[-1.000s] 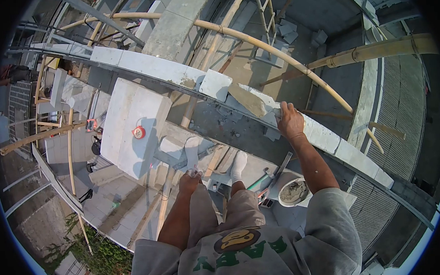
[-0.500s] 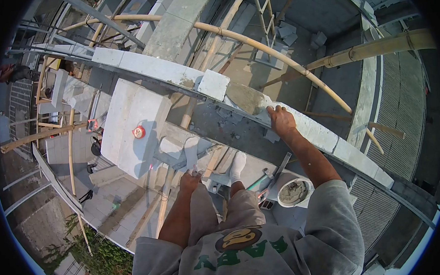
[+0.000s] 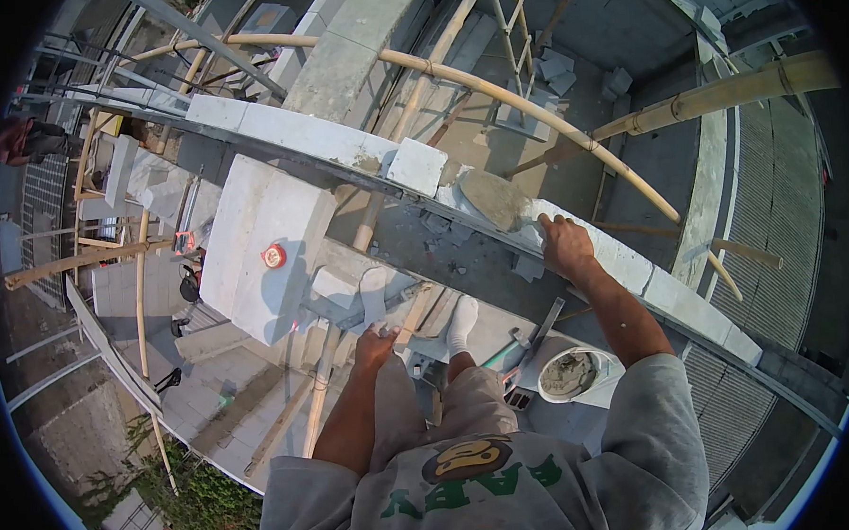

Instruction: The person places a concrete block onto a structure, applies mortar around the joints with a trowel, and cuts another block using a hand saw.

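My right hand is closed at the wide end of a grey trowel; its handle is hidden by my fingers. The blade lies over the top of the white block wall, just right of a separate white block. My left hand hangs near my knee, fingers pressed together; whatever it may hold is too small to tell. A bucket of grey mortar stands below my right forearm.
Behind my left hand, a red-and-white tape roll rests on a large pale slab. My socked feet stand on a ledge beside a hammer. Bamboo poles cross beyond the wall. Another person is at the far left.
The trowel blade first tilted on edge, then moved left and flattened, and now shows its broad face slightly farther right. My right hand moved left, then back right. My left hand stayed near my knee.
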A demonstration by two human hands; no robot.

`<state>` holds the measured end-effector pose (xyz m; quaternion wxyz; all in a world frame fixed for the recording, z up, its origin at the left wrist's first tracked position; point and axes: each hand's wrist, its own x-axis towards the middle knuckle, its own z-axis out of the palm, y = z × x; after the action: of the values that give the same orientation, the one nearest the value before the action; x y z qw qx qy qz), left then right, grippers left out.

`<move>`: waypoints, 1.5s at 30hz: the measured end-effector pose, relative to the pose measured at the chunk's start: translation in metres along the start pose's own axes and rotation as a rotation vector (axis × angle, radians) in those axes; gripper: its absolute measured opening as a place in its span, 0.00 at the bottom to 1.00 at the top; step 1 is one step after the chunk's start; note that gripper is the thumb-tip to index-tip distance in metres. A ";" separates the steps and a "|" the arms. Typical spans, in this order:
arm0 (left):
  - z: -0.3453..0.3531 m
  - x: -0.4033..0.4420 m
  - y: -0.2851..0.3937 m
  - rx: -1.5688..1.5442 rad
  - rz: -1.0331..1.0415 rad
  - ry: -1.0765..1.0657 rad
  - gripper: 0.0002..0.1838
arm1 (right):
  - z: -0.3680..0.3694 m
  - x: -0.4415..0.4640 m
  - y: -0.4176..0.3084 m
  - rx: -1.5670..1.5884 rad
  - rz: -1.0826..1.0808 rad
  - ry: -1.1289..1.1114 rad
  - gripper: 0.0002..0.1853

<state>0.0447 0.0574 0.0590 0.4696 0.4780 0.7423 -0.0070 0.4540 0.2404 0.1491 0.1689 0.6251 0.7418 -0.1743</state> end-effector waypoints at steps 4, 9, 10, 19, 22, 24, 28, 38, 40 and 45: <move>0.011 0.001 -0.023 -0.054 -0.092 -0.055 0.37 | 0.003 0.020 -0.010 0.089 -0.001 0.129 0.16; 0.000 -0.003 -0.015 -0.065 -0.059 -0.058 0.36 | 0.027 0.040 -0.016 0.043 -0.030 0.076 0.13; -0.001 -0.003 -0.013 -0.007 -0.025 -0.021 0.35 | 0.027 0.037 -0.014 0.023 -0.030 0.064 0.12; -0.001 0.014 -0.028 0.027 0.047 0.071 0.33 | 0.022 -0.020 0.019 -0.060 0.020 -0.017 0.16; -0.032 -0.013 0.024 -0.022 0.055 0.025 0.33 | 0.036 -0.051 0.035 -0.042 0.069 -0.003 0.17; -0.035 -0.016 0.033 0.006 0.028 0.020 0.34 | 0.041 -0.073 0.043 -0.034 0.113 0.010 0.19; -0.026 -0.015 0.019 0.124 -0.001 0.060 0.36 | 0.075 -0.132 0.052 0.232 0.311 0.142 0.24; -0.038 -0.047 0.031 0.147 0.063 0.128 0.33 | 0.152 -0.282 0.038 0.708 0.497 0.116 0.19; -0.040 -0.054 0.026 0.125 0.094 0.153 0.32 | 0.205 -0.306 0.043 0.723 0.549 0.155 0.18; -0.059 -0.075 0.049 0.351 0.004 0.089 0.27 | 0.265 -0.358 0.007 0.441 0.406 0.081 0.09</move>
<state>0.0467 0.0579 0.1658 0.3459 0.5539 0.7487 -0.1143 0.5271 -0.1940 0.0823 0.0310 0.7888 0.5520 -0.2688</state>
